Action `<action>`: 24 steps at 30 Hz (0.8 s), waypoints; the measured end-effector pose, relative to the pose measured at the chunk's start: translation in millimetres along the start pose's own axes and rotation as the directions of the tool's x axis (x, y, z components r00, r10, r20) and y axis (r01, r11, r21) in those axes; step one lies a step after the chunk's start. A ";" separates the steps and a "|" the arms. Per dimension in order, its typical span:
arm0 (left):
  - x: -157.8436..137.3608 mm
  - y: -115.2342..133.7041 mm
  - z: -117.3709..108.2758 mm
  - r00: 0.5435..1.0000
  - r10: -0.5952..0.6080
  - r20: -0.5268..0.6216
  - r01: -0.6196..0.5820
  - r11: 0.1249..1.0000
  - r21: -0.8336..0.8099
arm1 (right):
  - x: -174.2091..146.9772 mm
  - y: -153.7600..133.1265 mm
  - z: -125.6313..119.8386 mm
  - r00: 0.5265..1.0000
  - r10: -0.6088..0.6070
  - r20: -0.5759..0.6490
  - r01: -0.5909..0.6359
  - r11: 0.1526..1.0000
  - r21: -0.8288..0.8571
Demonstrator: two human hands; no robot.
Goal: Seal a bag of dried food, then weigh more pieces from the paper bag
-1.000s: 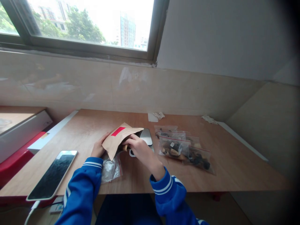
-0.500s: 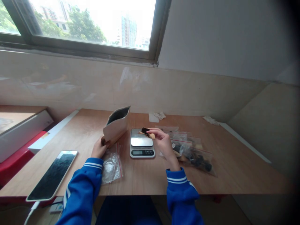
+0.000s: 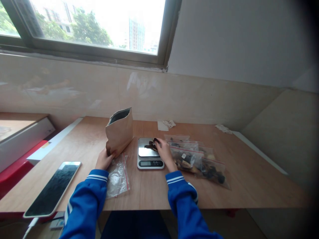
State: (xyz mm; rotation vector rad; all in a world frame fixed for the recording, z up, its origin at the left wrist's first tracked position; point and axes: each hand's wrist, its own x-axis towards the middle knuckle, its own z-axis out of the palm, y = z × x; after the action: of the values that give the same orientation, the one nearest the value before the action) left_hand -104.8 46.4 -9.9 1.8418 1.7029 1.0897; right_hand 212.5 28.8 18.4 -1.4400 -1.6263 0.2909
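1. At the near left corner of the tabletop (image 3: 249,179) lies a phone (image 3: 53,187), screen up, with a cable at its near end.
2. An empty clear zip bag (image 3: 117,176) lies flat near the front edge, just right of the left sleeve.
3. The left hand (image 3: 104,158) grips the bottom corner of a brown paper pouch (image 3: 119,132), fingers closed on it; the pouch stands tilted, its open mouth up, left of the scale.
4. A small digital scale (image 3: 150,155) sits mid-tabletop, its display toward the front edge.
5. The right hand (image 3: 164,151) rests over the right side of the scale's platform, its fingertips pinched on dark dried pieces (image 3: 152,144) that lie on the platform.
6. Just right of the scale, filled zip bags (image 3: 196,159) of dark and pale dried pieces overlap in a row running toward the right edge.
7. Near the back edge lie crumpled paper scraps (image 3: 166,124), and another scrap (image 3: 223,127) toward the back right corner.
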 end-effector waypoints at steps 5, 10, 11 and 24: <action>0.2 1.1 -0.7 1.000 -0.028 0.014 0.027 0.999 0.036 | 13.1 3.0 2.9 0.998 0.049 0.038 -0.044 0.990 -0.132; 1.2 0.2 -1.0 0.999 -0.033 0.033 0.031 0.997 0.065 | 15.8 6.5 -2.4 0.999 0.049 0.010 -0.047 0.990 -0.131; 1.4 -0.3 -1.0 0.999 -0.034 0.034 0.032 0.997 0.070 | 14.5 4.9 -4.3 0.999 0.045 0.009 -0.043 0.991 -0.126; 2.2 -4.5 0.7 1.000 0.009 0.024 -0.010 0.999 0.038 | -9.2 -42.9 -13.2 0.985 -0.148 0.093 0.165 0.962 -0.216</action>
State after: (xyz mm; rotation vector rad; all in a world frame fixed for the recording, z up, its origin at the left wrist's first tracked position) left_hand -107.3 49.5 -13.1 1.8805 1.7141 1.0416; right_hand 192.9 3.3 51.0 -1.4693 -1.8715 0.0733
